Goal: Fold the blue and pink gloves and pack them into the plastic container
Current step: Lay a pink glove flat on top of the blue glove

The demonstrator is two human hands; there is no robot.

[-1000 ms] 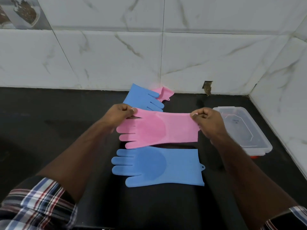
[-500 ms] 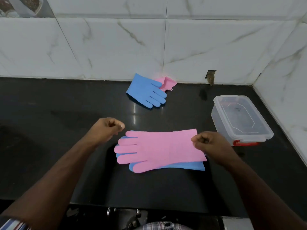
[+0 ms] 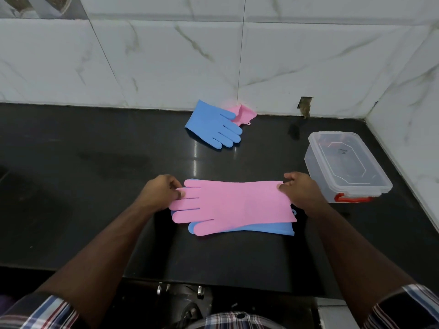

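Both hands pinch the pink glove; no legible writing.

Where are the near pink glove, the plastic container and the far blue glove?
near pink glove (image 3: 237, 205), head view, middle of the palm.
plastic container (image 3: 313, 160), head view, its clear left wall.
far blue glove (image 3: 209, 122), head view, its palm area.

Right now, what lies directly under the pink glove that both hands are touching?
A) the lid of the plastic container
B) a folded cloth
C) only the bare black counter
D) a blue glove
D: under the pink glove, a blue glove shows along its near edge and at the fingertips, while the left hand and right hand pinch the pink glove's two ends.
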